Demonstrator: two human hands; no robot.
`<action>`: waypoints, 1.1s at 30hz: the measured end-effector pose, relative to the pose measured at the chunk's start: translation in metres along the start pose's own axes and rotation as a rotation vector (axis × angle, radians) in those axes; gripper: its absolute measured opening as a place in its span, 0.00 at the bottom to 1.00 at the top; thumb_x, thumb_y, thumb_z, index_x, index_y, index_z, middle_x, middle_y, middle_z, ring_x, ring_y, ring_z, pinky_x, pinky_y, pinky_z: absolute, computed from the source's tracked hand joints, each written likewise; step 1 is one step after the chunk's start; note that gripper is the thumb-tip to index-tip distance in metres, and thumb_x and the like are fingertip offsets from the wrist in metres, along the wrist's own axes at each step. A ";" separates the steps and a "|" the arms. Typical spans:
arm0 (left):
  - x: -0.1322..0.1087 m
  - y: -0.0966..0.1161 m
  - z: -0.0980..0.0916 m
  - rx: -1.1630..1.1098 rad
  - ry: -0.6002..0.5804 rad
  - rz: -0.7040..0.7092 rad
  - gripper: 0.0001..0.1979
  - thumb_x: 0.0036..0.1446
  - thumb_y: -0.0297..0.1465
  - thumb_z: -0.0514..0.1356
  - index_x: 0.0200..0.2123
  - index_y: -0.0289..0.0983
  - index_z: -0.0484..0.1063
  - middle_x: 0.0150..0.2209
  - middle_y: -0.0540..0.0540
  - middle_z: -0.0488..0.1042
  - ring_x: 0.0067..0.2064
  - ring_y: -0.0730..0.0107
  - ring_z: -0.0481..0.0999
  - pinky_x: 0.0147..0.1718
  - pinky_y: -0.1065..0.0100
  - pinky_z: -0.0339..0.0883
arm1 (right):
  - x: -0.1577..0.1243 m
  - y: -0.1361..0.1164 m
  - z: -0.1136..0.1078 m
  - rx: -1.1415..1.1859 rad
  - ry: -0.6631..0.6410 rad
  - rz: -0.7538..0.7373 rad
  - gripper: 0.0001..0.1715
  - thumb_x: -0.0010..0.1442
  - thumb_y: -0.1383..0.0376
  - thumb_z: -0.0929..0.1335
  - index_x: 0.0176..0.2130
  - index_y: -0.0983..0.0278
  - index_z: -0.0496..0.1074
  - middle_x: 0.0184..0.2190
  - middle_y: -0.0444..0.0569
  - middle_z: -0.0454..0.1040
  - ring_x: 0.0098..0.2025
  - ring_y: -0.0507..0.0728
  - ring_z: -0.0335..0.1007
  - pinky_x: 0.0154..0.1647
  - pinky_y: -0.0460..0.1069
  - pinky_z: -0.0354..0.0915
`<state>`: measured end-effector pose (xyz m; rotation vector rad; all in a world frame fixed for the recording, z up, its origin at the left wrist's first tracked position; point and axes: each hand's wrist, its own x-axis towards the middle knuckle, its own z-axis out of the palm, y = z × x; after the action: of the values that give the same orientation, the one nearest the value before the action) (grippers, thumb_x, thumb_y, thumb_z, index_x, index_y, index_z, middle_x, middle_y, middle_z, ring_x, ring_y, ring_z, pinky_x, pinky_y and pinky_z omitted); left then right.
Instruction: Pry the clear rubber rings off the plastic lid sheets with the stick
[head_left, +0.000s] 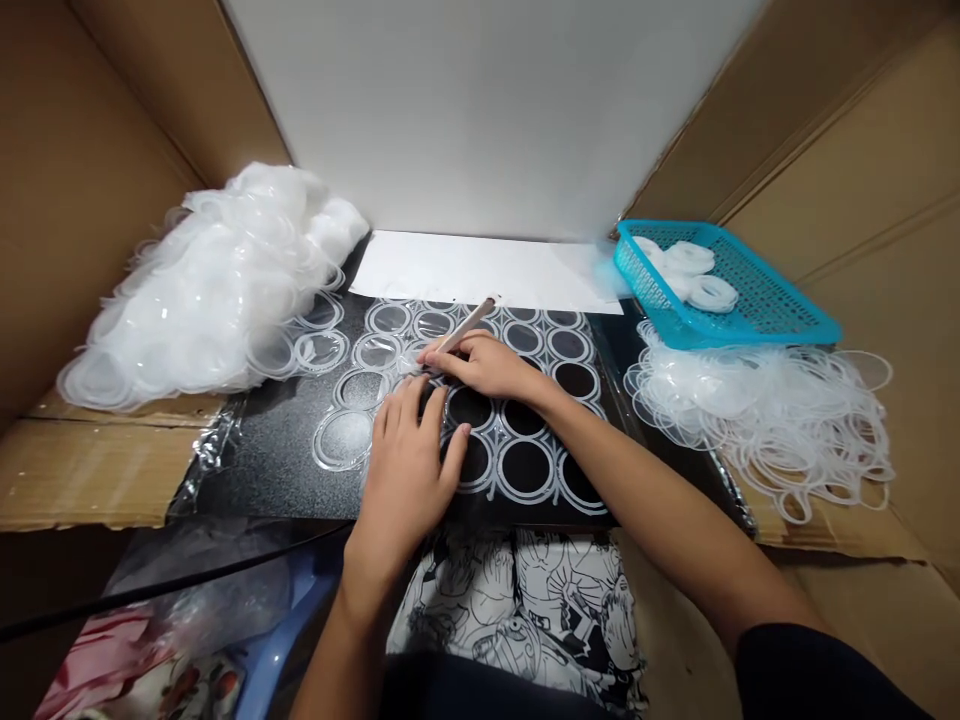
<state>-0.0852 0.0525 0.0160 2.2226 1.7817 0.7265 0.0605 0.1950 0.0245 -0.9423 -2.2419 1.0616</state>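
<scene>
A translucent sheet of joined plastic rings (527,470) lies over the black work surface (277,470). My right hand (480,362) grips a slim, pale, pen-like tool (469,325) with a dark upper end, tilted up and to the right. Its lower tip is hidden near my fingers, over the rings. Spread on the sheet just below, my left hand (409,445) rests with fingers apart, its fingertips close to the tool's lower end. Some ring openings show plain black, while others carry a shiny clear film.
A large heap of ring sheets (217,290) stands at left. At right, a blue plastic basket (780,295) holds several stacks of white rings (712,293), with a pile of loose ring scraps (772,420) before it. White paper (480,265) lies at the back; cardboard walls (862,200) enclose the sides.
</scene>
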 end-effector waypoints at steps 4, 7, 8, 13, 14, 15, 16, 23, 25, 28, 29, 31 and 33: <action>-0.001 -0.014 0.004 0.110 -0.058 0.031 0.22 0.72 0.38 0.54 0.65 0.37 0.65 0.68 0.35 0.66 0.70 0.46 0.63 0.69 0.43 0.55 | -0.006 0.008 0.004 0.042 -0.027 0.041 0.16 0.70 0.53 0.67 0.45 0.53 0.84 0.53 0.47 0.83 0.58 0.62 0.77 0.64 0.60 0.70; -0.003 -0.016 0.008 0.154 -0.042 0.032 0.24 0.72 0.39 0.54 0.67 0.37 0.63 0.69 0.35 0.65 0.71 0.47 0.62 0.70 0.43 0.53 | -0.005 0.011 0.002 0.035 -0.028 0.050 0.16 0.70 0.52 0.67 0.45 0.53 0.84 0.52 0.47 0.83 0.58 0.62 0.77 0.63 0.59 0.71; -0.004 -0.016 0.009 0.158 -0.039 0.031 0.24 0.72 0.39 0.53 0.67 0.37 0.63 0.69 0.36 0.65 0.71 0.48 0.62 0.70 0.44 0.53 | -0.004 0.012 0.002 0.025 -0.028 0.049 0.16 0.70 0.52 0.67 0.44 0.52 0.84 0.51 0.46 0.83 0.58 0.62 0.77 0.63 0.59 0.71; -0.004 -0.016 0.008 0.155 -0.044 0.030 0.24 0.72 0.40 0.53 0.66 0.37 0.64 0.69 0.36 0.65 0.71 0.49 0.62 0.71 0.45 0.53 | -0.006 0.010 0.005 -0.046 -0.013 0.042 0.16 0.71 0.53 0.66 0.45 0.51 0.84 0.51 0.46 0.83 0.60 0.64 0.75 0.64 0.62 0.69; -0.004 -0.016 0.008 0.156 -0.044 0.030 0.24 0.72 0.40 0.53 0.66 0.37 0.64 0.69 0.36 0.65 0.71 0.49 0.62 0.71 0.45 0.53 | -0.006 0.009 0.006 -0.054 -0.009 0.037 0.16 0.71 0.54 0.66 0.45 0.51 0.84 0.51 0.47 0.83 0.60 0.64 0.75 0.64 0.62 0.69; -0.004 -0.016 0.007 0.157 -0.045 0.029 0.24 0.72 0.40 0.53 0.66 0.37 0.64 0.69 0.36 0.65 0.71 0.49 0.62 0.71 0.45 0.52 | -0.006 0.009 0.006 -0.057 -0.008 0.031 0.16 0.71 0.54 0.66 0.44 0.51 0.84 0.51 0.47 0.83 0.60 0.64 0.75 0.64 0.63 0.69; -0.003 -0.016 0.007 0.161 -0.047 0.028 0.24 0.72 0.40 0.53 0.66 0.37 0.64 0.69 0.36 0.65 0.71 0.49 0.62 0.71 0.45 0.52 | -0.006 0.008 0.006 -0.056 -0.007 0.020 0.16 0.71 0.55 0.66 0.44 0.51 0.84 0.51 0.47 0.83 0.59 0.64 0.76 0.64 0.62 0.69; -0.003 -0.015 0.011 0.191 -0.056 0.032 0.28 0.73 0.40 0.52 0.70 0.33 0.61 0.70 0.36 0.64 0.71 0.46 0.60 0.70 0.45 0.55 | -0.012 0.004 0.017 -0.365 -0.054 -0.198 0.19 0.74 0.60 0.61 0.51 0.56 0.80 0.54 0.48 0.81 0.56 0.61 0.75 0.58 0.59 0.68; -0.003 -0.015 0.012 0.190 -0.058 0.027 0.28 0.73 0.40 0.52 0.69 0.30 0.61 0.70 0.35 0.64 0.71 0.44 0.60 0.70 0.45 0.55 | -0.013 0.000 0.021 -0.554 -0.038 -0.216 0.19 0.74 0.64 0.61 0.53 0.58 0.78 0.55 0.51 0.81 0.54 0.63 0.74 0.55 0.60 0.66; -0.003 -0.015 0.013 0.181 -0.069 0.022 0.28 0.73 0.40 0.52 0.68 0.28 0.63 0.70 0.34 0.65 0.71 0.43 0.60 0.70 0.46 0.55 | -0.006 -0.005 0.021 -0.689 0.042 -0.211 0.21 0.74 0.66 0.59 0.56 0.62 0.77 0.56 0.54 0.80 0.52 0.65 0.73 0.53 0.61 0.65; -0.004 -0.015 0.013 0.177 -0.071 0.023 0.28 0.73 0.40 0.52 0.68 0.28 0.63 0.70 0.34 0.65 0.71 0.43 0.60 0.71 0.45 0.55 | -0.001 -0.005 0.019 -0.697 0.088 -0.201 0.22 0.74 0.66 0.59 0.57 0.62 0.77 0.56 0.54 0.80 0.52 0.65 0.73 0.53 0.61 0.64; -0.004 -0.016 0.013 0.161 -0.068 0.026 0.27 0.73 0.40 0.52 0.68 0.30 0.63 0.70 0.35 0.65 0.72 0.44 0.59 0.71 0.45 0.55 | 0.016 -0.003 0.008 -0.689 0.191 -0.156 0.23 0.74 0.66 0.57 0.56 0.62 0.77 0.54 0.54 0.81 0.51 0.64 0.73 0.54 0.60 0.64; -0.005 -0.018 0.013 0.134 -0.059 0.031 0.26 0.73 0.40 0.53 0.68 0.32 0.63 0.70 0.36 0.65 0.72 0.45 0.59 0.71 0.45 0.55 | 0.038 0.001 -0.009 -0.662 0.295 -0.079 0.24 0.75 0.63 0.57 0.54 0.62 0.78 0.50 0.54 0.82 0.49 0.64 0.75 0.54 0.60 0.65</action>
<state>-0.0945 0.0540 -0.0047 2.3350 1.8219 0.5565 0.0428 0.2283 0.0341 -1.1573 -2.3727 0.1042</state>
